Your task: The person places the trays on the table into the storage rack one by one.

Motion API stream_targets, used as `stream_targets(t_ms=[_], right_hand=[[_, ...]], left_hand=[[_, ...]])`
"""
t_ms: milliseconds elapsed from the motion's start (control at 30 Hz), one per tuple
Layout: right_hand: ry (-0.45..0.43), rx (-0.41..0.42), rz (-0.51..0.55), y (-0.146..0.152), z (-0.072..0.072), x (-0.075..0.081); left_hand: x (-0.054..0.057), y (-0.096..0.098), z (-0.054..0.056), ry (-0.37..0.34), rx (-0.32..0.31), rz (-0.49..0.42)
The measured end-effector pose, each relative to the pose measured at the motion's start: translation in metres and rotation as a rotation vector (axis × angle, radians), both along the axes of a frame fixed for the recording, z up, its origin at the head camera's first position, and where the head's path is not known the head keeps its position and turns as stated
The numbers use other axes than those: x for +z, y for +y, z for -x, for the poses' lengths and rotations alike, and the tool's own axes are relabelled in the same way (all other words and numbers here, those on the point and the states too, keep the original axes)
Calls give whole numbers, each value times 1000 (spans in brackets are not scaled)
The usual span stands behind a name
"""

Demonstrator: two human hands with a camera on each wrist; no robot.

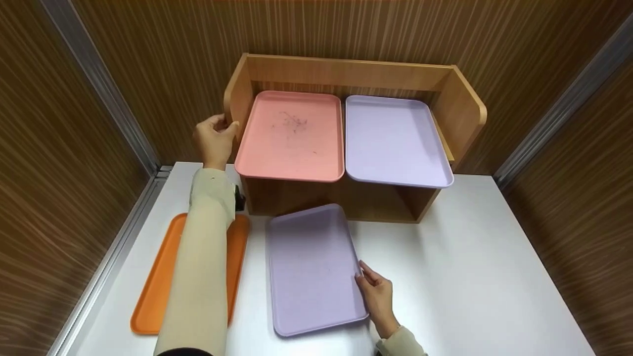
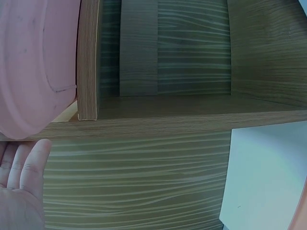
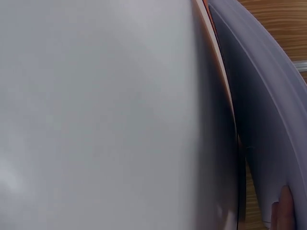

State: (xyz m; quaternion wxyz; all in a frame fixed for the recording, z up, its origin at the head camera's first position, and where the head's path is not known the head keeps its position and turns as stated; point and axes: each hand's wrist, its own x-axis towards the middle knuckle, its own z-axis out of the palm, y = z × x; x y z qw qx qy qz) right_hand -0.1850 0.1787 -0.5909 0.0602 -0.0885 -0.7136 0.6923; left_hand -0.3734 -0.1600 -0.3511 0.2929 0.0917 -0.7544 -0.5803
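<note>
My left hand (image 1: pixel 215 141) is at the front edge of the left side panel (image 1: pixel 236 91) of a small wooden shelf, thumb on the near side and fingers on the outer face. In the left wrist view its fingers (image 2: pixel 31 167) lie against the panel beneath a pink tray's corner (image 2: pixel 29 96). My right hand (image 1: pixel 380 299) grips the right rim of a lavender tray (image 1: pixel 314 272) in front of the shelf. The right wrist view shows that tray's underside (image 3: pixel 264 129) raised off the white table, fingers under it.
On the shelf top, the pink tray (image 1: pixel 292 138) with dark marks sits beside another lavender tray (image 1: pixel 395 143). An orange tray (image 1: pixel 153 296) lies at left, partly hidden under my left sleeve. Wood-grain walls (image 1: pixel 74 198) enclose the white table (image 1: pixel 474 277) at the back and sides.
</note>
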Motion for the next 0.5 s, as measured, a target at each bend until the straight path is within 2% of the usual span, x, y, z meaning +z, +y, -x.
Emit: stream_targets(t_ms=[500], right_hand=[[-27, -117, 101, 43, 10, 11]], left_hand=[[1, 1, 0, -6, -9, -14]])
